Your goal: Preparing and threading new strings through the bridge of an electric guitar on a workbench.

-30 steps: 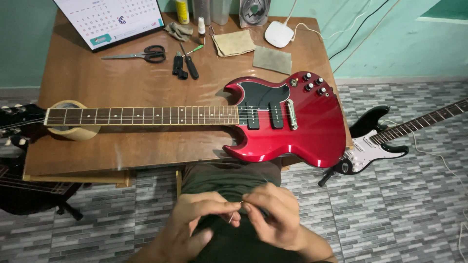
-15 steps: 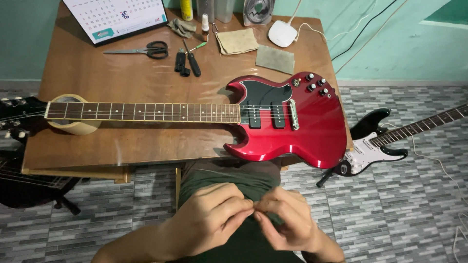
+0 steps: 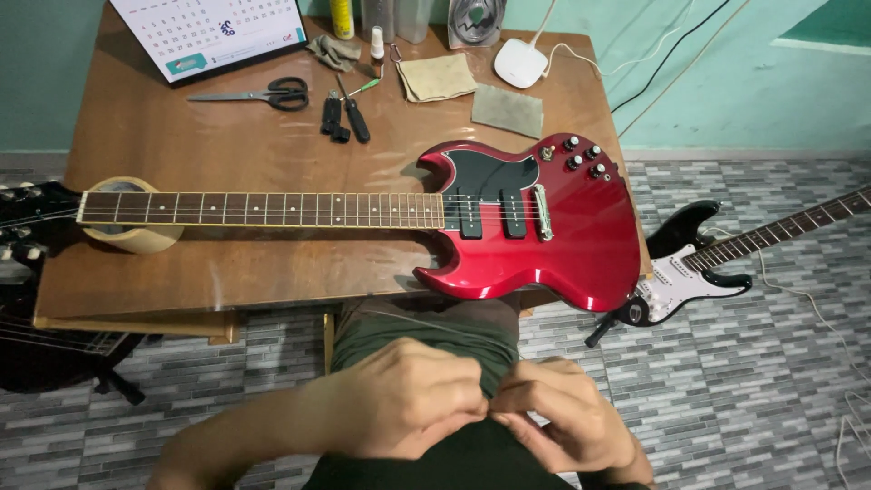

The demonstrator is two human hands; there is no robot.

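Left hand (image 3: 408,399) and right hand (image 3: 553,425) meet, fingers curled, over the lap. What they pinch cannot be made out. A red guitar (image 3: 535,222) lies on the table (image 3: 227,263).

Home guitar workshop: guitars (image 3: 535,227), tools (image 3: 345,113).

Two bare hands, left hand (image 3: 413,399) and right hand (image 3: 562,422), no gloves, rings or watch showing, forearms uncovered with no sleeves in sight, dark olive-green trousers (image 3: 426,340) just below the red guitar (image 3: 544,227).
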